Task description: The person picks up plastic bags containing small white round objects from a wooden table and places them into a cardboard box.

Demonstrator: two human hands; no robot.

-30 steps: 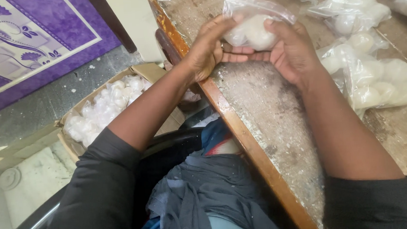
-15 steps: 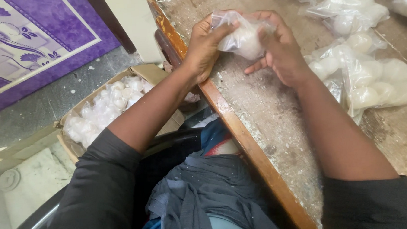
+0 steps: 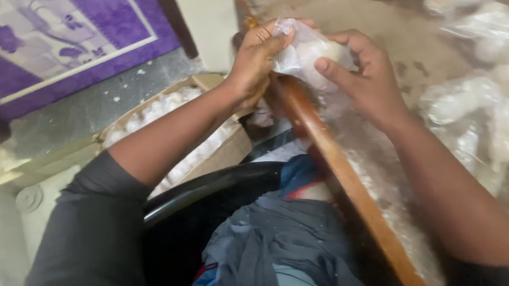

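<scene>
In the head view the small clear bag [image 3: 311, 53] of white lumps has come nearer the table [image 3: 349, 178] edge than half a second ago, left hand [image 3: 256, 59] fingers pinching its crumpled top, right hand [image 3: 361, 79] fingers closed around its rounded, bulging body.

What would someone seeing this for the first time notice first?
Both hands, left hand and right hand, grip a small clear plastic bag of white lumps above the wooden table edge. More filled clear bags lie on the right, and an open cardboard box of white pieces sits lower left.
</scene>
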